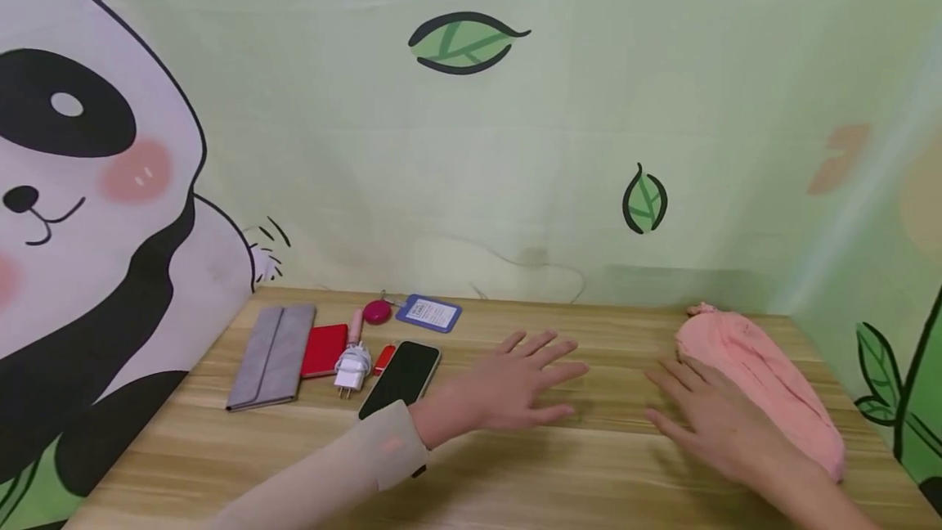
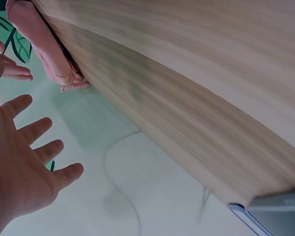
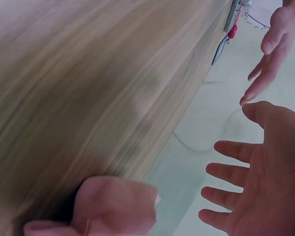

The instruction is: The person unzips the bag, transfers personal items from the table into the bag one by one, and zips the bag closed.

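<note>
My left hand (image 1: 518,383) hovers over the middle of the table with its fingers spread, holding nothing. Just left of its wrist lies a black-screened phone (image 1: 401,376). My right hand (image 1: 710,419) is spread above the table too, beside a pink pouch (image 1: 765,379) that its back partly overlaps in the head view. In the left wrist view, the left palm (image 2: 24,172) faces the camera with fingers apart. The right wrist view shows the right palm (image 3: 265,182) bare, with the pink pouch (image 3: 115,204) on the table below it.
Left on the wooden table (image 1: 611,464) lie a grey flap folder (image 1: 272,357), a red notebook (image 1: 325,350), a white charger (image 1: 353,368) with its cable, a small red-orange item (image 1: 384,359), a pink tube (image 1: 356,325), a magenta round item (image 1: 378,312) and a blue-framed card holder (image 1: 429,313).
</note>
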### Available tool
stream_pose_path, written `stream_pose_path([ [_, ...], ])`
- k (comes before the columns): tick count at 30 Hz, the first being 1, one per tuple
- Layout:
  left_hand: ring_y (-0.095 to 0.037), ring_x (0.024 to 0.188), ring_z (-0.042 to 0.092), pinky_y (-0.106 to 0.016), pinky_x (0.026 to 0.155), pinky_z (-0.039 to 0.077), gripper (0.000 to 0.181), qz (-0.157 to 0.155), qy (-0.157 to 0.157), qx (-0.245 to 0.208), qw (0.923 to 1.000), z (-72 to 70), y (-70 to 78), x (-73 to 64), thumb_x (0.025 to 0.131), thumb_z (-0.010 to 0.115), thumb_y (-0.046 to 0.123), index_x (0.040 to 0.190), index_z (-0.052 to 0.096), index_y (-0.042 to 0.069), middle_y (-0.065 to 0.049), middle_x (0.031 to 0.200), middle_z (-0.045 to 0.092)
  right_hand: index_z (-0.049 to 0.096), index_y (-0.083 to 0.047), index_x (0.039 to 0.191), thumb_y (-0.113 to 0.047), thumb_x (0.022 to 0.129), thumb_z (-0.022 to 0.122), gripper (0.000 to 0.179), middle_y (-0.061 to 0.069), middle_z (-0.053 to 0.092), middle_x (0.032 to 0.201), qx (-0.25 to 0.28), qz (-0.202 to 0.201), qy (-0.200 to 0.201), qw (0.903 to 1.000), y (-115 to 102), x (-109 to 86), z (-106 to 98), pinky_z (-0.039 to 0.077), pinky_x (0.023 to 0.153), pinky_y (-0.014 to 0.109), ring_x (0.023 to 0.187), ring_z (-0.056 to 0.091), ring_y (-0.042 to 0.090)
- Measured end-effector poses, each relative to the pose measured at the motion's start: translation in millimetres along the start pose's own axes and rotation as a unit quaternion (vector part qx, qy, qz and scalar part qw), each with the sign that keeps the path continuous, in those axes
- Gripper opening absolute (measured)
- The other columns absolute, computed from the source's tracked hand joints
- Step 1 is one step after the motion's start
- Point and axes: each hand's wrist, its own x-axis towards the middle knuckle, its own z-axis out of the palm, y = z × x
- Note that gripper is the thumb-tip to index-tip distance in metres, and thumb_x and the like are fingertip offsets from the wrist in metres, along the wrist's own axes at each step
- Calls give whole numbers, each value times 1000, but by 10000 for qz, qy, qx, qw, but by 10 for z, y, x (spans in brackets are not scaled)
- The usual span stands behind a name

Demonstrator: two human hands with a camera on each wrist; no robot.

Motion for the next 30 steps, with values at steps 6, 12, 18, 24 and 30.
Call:
stream_pose_path([
  [6, -20, 149, 31, -50, 117, 32, 64, 208, 40, 230, 9995, 8, 99, 145, 102, 33, 66, 158, 34, 36, 3, 162, 35, 63, -5, 135, -40, 98, 66, 51, 19, 60, 137, 67, 268, -99, 9996, 64, -56, -43, 43, 104, 58, 127, 54, 42],
  [12, -18, 148, 32, -45, 117, 33, 60, 334, -127, 465, 9983, 7, 195, 326, 103, 29, 65, 153, 43, 34, 6, 161, 35, 70, -3, 122, -30, 97, 67, 37, 15, 67, 122, -276, 454, -327, 9981, 168, -147, -94, 47, 98, 57, 117, 59, 41],
  [18, -15, 148, 31, -43, 118, 31, 59, 448, -285, 308, 9981, 33, 280, 530, 103, 28, 66, 153, 42, 37, 8, 161, 33, 71, -4, 115, -28, 100, 62, 30, 17, 69, 117, -323, 971, -447, 9938, 296, -255, -111, 46, 97, 59, 112, 61, 44],
  [24, -14, 150, 26, -41, 119, 29, 61, 537, -423, -32, 9977, 57, 368, 743, 103, 29, 66, 156, 35, 39, 9, 164, 28, 71, -2, 115, -29, 97, 66, 32, 21, 67, 117, -579, 1212, -645, 9888, 415, -328, -117, 45, 95, 62, 112, 58, 47],
  [30, -10, 154, 15, -36, 123, 21, 64, 723, -661, -185, 9950, 73, 512, 971, 102, 30, 67, 161, 23, 41, 10, 168, 18, 69, 2, 113, -29, 97, 65, 35, 20, 67, 112, -625, 1308, -760, 9865, 503, -398, -82, 43, 96, 62, 110, 59, 44],
])
